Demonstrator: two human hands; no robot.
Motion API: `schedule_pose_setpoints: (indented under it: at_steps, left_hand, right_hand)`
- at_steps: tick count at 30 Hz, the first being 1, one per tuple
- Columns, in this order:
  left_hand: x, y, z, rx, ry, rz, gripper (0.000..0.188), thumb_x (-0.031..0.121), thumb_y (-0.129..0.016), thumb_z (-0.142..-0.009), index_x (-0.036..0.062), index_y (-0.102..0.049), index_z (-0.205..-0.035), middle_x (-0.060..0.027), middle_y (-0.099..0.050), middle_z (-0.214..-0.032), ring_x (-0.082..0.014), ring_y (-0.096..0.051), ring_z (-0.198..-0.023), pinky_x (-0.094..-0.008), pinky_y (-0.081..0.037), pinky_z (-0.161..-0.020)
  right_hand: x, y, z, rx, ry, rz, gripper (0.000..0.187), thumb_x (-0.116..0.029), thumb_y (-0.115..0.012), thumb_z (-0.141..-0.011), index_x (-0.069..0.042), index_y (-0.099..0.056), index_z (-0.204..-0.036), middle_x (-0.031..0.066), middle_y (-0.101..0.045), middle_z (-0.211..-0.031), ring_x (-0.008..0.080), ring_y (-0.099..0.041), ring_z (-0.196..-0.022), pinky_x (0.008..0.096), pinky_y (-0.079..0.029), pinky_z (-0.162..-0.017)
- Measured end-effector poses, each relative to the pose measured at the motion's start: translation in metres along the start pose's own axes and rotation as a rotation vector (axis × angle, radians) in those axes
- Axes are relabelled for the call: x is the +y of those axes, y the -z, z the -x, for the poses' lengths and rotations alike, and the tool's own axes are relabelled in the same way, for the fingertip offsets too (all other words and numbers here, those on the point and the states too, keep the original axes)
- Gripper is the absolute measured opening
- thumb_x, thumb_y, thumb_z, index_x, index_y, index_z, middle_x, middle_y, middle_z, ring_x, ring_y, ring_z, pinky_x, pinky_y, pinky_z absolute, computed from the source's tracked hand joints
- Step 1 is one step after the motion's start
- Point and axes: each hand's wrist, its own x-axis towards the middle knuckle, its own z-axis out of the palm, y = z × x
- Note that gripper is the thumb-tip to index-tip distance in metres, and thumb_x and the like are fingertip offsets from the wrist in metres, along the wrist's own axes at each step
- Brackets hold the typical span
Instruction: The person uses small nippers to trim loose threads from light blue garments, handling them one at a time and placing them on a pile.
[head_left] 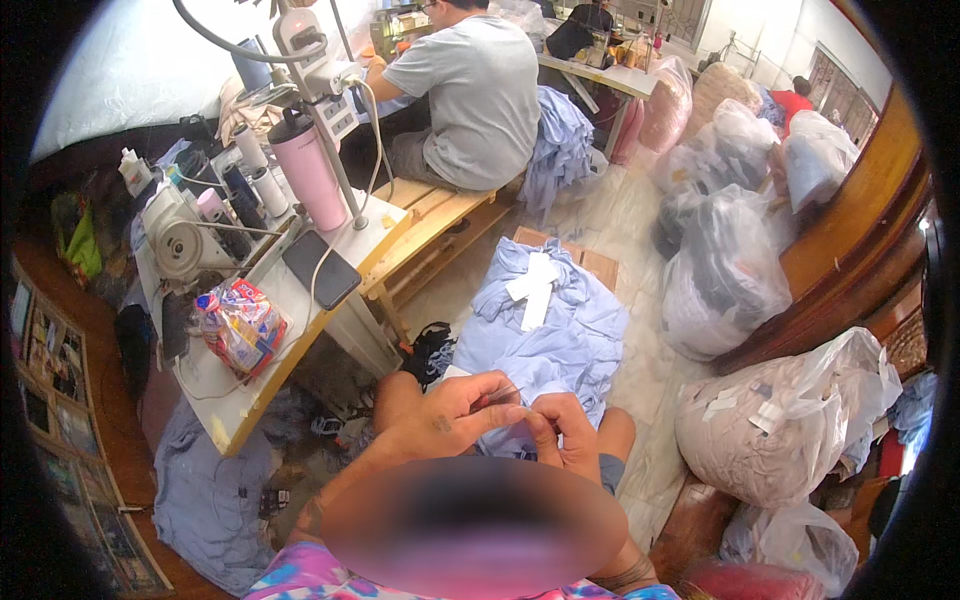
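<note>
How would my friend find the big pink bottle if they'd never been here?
Start at the white-topped table on the left. Toward its far end, find the upright metal pole. Right beside it stands the pink bottle, much fatter than the nearby thread spools.

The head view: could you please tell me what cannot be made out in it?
All in the head view:
- Whatever the left hand and right hand may pinch: hidden by their fingers and too small.
- The right forearm: mostly hidden by the blurred oval.
- The person in red: too small, lower body hidden by bags.
- The reddish bundle: cut off by the lower edge.
</note>
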Motion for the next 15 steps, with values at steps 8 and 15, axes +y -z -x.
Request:
schedule_pose_setpoints:
  at_steps: [8, 15]
  left_hand:
    - [-0.032, -0.013, 0.01, 0.11, 0.027, -0.041, 0.018, 0.011, -0.072, -0.097, 0.0018, -0.065, -0.111, 0.003, -0.056, -0.087, -0.0019, -0.049, -0.073, -0.0193, -0.045, -0.058]
    - [-0.026, -0.013, 0.012, 0.107, 0.053, 0.103, 0.017, 0.008, -0.074, -0.095, 0.0031, -0.068, -0.111, 0.0069, -0.053, -0.083, -0.001, -0.04, -0.068, -0.0177, -0.037, -0.058]
  right_hand:
    - [0.022, -0.011, 0.008, 0.039, -0.04, -0.205, 0.014, -0.016, -0.059, -0.105, -0.003, -0.063, -0.103, 0.008, -0.057, -0.106, 0.0141, -0.057, -0.083, 0.0288, -0.048, -0.072]
    - [0.026, -0.006, 0.017, -0.017, -0.221, -0.352, 0.015, -0.018, -0.057, -0.107, -0.003, -0.061, -0.109, 0.0043, -0.055, -0.113, 0.0079, -0.057, -0.079, 0.0253, -0.048, -0.07]
